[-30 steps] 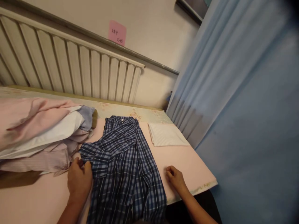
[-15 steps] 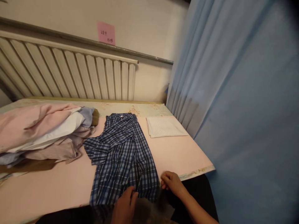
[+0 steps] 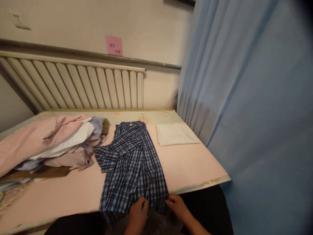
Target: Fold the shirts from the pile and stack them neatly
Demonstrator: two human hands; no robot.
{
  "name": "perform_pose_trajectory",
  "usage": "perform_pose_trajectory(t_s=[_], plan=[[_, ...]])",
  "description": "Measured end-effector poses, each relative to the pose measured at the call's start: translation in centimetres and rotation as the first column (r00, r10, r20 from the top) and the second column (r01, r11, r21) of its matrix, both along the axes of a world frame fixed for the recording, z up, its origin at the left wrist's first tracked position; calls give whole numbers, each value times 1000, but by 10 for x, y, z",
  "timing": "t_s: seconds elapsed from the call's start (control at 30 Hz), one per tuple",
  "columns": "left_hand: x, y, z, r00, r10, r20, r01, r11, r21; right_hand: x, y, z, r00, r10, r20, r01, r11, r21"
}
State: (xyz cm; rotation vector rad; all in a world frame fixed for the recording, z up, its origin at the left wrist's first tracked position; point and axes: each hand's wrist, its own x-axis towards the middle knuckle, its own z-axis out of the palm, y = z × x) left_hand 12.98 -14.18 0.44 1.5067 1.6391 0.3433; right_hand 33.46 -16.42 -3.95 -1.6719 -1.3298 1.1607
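Note:
A dark blue plaid shirt (image 3: 132,163) lies lengthwise on the table, its collar at the far end and one sleeve folded across its upper part. The lower hem hangs over the near edge towards my lap. My left hand (image 3: 139,212) is closed on the shirt's cloth near the hem, thumb and fingers pinched together. At the lower right corner, my right hand (image 3: 178,205) pinches the shirt's side edge. A dark blur under my hands hides part of the hem.
On the left is a heap of pink, white and brown clothes (image 3: 56,137). A folded white striped cloth (image 3: 177,134) lies to the right on the pink-covered table (image 3: 193,166). A blue curtain (image 3: 249,114) hangs at the right; a radiator (image 3: 93,85) stands behind.
My right hand has come onto the shirt's lower right edge and pinches it. My left hand has shifted slightly right along the hem. The camera view has tilted a little upward.

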Motion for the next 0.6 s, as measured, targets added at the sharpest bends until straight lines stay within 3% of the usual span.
perform_pose_trajectory(t_s=[0.1,0.17,0.47,0.6], plan=[[2,-5,-6,963,129,236,-88,980,-179,4,-7,0,999,22,-44,-24,999,-47],[3,-8,-12,945,187,270,-116,959,-258,7,-12,0,996,33,-81,-41,995,-92],[6,-9,-31,961,192,200,-118,936,-331,13,-18,-9,998,40,50,-33,990,-139],[-3,-9,-27,992,100,83,-75,962,-262,24,-16,11,943,149,298,-144,989,-39]])
